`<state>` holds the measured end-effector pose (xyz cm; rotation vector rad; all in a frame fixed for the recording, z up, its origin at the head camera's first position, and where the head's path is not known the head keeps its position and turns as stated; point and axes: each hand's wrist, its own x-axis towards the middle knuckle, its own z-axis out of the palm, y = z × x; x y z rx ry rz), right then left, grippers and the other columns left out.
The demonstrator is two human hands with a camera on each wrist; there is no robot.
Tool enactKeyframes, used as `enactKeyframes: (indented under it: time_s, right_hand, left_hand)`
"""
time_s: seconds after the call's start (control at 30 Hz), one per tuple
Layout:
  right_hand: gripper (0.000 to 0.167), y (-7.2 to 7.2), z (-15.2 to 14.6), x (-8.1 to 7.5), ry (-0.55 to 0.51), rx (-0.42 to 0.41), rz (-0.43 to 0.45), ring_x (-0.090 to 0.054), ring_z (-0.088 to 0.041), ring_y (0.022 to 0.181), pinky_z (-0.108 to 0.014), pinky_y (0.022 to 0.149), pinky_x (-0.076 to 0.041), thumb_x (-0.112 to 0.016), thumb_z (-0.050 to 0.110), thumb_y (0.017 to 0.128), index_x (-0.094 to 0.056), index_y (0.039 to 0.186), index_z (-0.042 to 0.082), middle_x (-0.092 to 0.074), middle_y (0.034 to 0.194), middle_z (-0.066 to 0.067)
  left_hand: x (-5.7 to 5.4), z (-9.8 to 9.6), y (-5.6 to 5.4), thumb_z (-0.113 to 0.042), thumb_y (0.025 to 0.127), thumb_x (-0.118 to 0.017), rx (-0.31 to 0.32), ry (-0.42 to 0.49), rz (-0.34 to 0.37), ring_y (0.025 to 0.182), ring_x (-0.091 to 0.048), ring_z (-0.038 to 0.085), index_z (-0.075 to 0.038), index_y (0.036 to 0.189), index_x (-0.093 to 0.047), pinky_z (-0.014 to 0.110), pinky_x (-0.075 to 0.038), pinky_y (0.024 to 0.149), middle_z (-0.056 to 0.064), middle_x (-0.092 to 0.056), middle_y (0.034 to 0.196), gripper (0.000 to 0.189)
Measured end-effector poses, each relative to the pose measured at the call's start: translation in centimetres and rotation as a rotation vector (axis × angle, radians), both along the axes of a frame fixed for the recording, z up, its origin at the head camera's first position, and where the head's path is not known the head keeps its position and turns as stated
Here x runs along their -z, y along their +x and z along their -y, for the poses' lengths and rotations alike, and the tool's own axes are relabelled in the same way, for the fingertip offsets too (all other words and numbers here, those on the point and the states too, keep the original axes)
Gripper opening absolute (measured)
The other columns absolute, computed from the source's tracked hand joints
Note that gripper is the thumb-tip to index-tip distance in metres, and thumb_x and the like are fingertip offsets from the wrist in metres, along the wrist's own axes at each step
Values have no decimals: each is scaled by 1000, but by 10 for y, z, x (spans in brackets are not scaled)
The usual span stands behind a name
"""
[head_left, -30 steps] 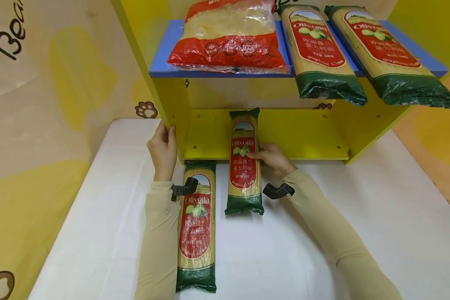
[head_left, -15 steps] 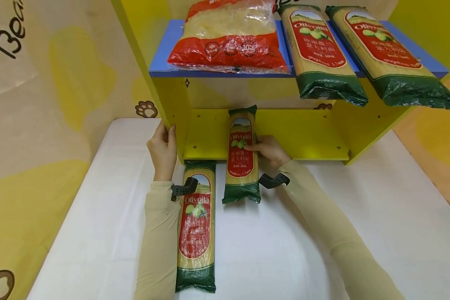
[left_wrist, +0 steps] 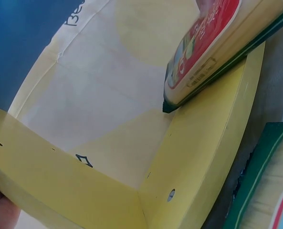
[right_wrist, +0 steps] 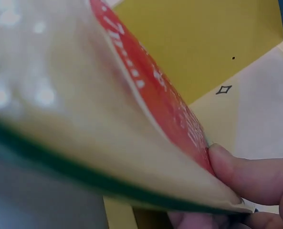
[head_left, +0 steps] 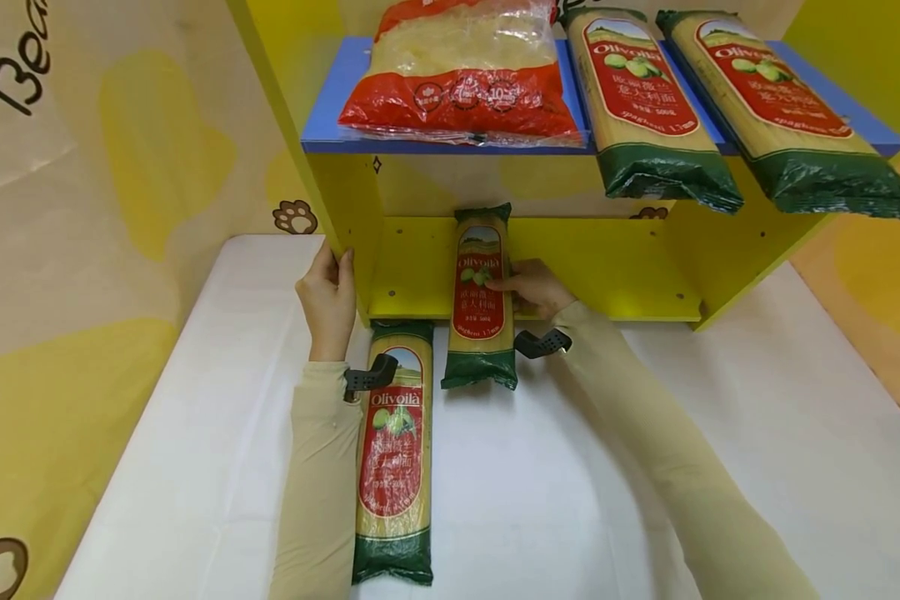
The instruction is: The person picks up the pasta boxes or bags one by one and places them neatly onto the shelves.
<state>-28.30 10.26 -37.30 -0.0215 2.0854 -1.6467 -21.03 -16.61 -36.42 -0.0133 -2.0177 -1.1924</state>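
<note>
My right hand (head_left: 537, 287) grips a pack of spaghetti (head_left: 478, 287) by its right edge, thumb on the red label and fingers underneath. The pack's far end lies over the yellow bottom board (head_left: 592, 267) of the shelf unit, and its green near end sticks out past the front edge. In the right wrist view the thumb (right_wrist: 251, 179) presses on the pack's top face. My left hand (head_left: 326, 300) holds the front edge of the yellow side panel (head_left: 345, 200), fingertips (left_wrist: 5, 212) showing at it in the left wrist view. Another spaghetti pack (head_left: 393, 450) lies on the table beside my left forearm.
Above, a blue shelf (head_left: 322, 125) carries a red-and-clear bag of noodles (head_left: 461, 75) and two more spaghetti packs, one in the middle (head_left: 645, 108) and one at the right (head_left: 787, 108), both overhanging the front edge. A white cloth (head_left: 525, 500) covers the table.
My right hand has pushed the spaghetti pack farther back over the bottom board and slightly left. The left hand has stayed on the side panel.
</note>
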Motion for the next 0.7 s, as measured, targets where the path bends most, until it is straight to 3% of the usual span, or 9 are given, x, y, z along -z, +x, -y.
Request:
enactKeyframes:
  time_s: [0.13, 0.27, 0.37, 0.5, 0.6, 0.7]
  right_hand:
    - [44, -1, 0, 1, 35, -15, -12, -60, -14, 69, -26, 64, -55, -65, 15, 90, -49, 121, -13, -61, 91, -10]
    - [46, 0, -1, 2, 77, -24, -32, -62, -16, 75, -29, 70, -56, -65, 18, 90, -50, 123, -11, -61, 101, -15]
    - [49, 4, -3, 4, 114, -25, -58, -63, -19, 80, -31, 76, -56, -65, 23, 90, -51, 124, -9, -61, 107, -19]
    - [48, 15, -8, 6, 120, -28, -99, -60, -20, 88, -31, 83, -53, -63, 25, 91, -52, 124, -9, -60, 111, -19]
    - [41, 24, -14, 6, 109, -28, -123, -57, -18, 81, -28, 78, -54, -63, 21, 91, -55, 117, -10, -61, 101, -14]
    - [32, 32, -20, 7, 105, -50, -143, -58, -14, 66, -24, 66, -55, -63, 18, 91, -58, 101, -11, -61, 79, -8]
  left_hand:
    - [0, -1, 0, -9, 95, -56, -5, 6, -6, 85, -68, 31, 8, 111, -63, 44, -56, 71, 22, -68, 100, 24]
    - [0, -1, 1, -8, 95, -57, -6, 16, 3, 86, -68, 30, 7, 112, -64, 41, -57, 72, 21, -68, 101, 24]
    - [0, -1, 1, -8, 95, -56, -3, 10, 4, 82, -68, 30, 7, 112, -64, 26, -55, 70, 21, -69, 99, 24]
    - [1, 0, 1, -9, 96, -55, 1, -11, -5, 78, -68, 31, 8, 112, -63, 8, -45, 65, 22, -68, 98, 25]
    - [1, 0, 1, -10, 96, -55, -2, -19, -7, 79, -68, 31, 8, 112, -63, 7, -44, 65, 23, -68, 99, 25]
    - [0, 0, 1, -9, 96, -56, -8, -14, 0, 80, -68, 30, 8, 113, -63, 15, -50, 66, 22, -68, 100, 25]
